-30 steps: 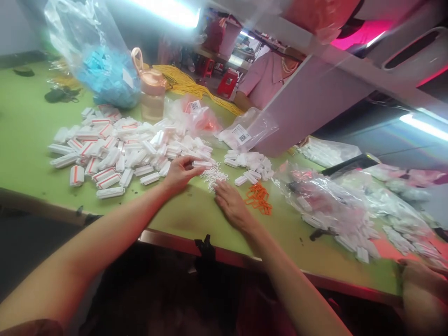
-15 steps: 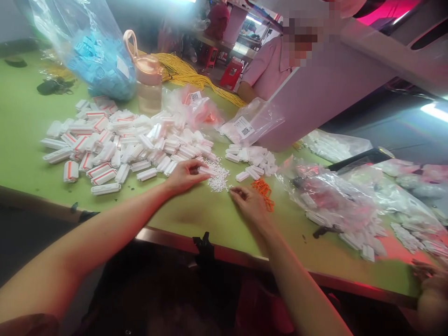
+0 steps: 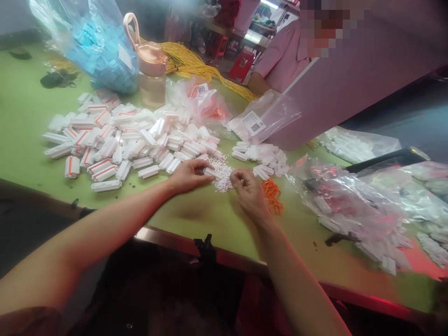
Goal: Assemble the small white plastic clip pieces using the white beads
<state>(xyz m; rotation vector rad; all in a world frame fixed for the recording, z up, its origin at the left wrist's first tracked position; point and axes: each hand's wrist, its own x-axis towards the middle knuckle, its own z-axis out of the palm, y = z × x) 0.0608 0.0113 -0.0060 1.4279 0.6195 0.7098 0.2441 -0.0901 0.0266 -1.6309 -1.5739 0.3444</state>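
My left hand [image 3: 191, 176] is closed around a small white plastic housing [image 3: 212, 174], held just above the table. Beside it lies a heap of tiny white pieces [image 3: 222, 179]. My right hand [image 3: 249, 191] is at the right edge of this heap, thumb and fingertips pinched together; whatever is between them is too small to make out. Close to the right hand's outer side sits a small pile of orange plastic parts [image 3: 273, 196]. A big pile of white housings [image 3: 140, 135], some with an orange stripe, spreads to the left. A smaller group of white parts [image 3: 262, 157] lies behind the right hand.
At the back stand a bag of blue parts [image 3: 105, 60] and a drinking bottle [image 3: 152, 74]. Yellow cables [image 3: 196, 63] lie behind them. Clear bags with white parts [image 3: 350, 200] cover the right side. A person in a pink shirt [image 3: 282, 58] sits across the table.
My right hand has lifted slightly and turned, its fingertips now pinched higher up beside the tiny pieces. The left hand still holds the housing. The view has shifted a little.
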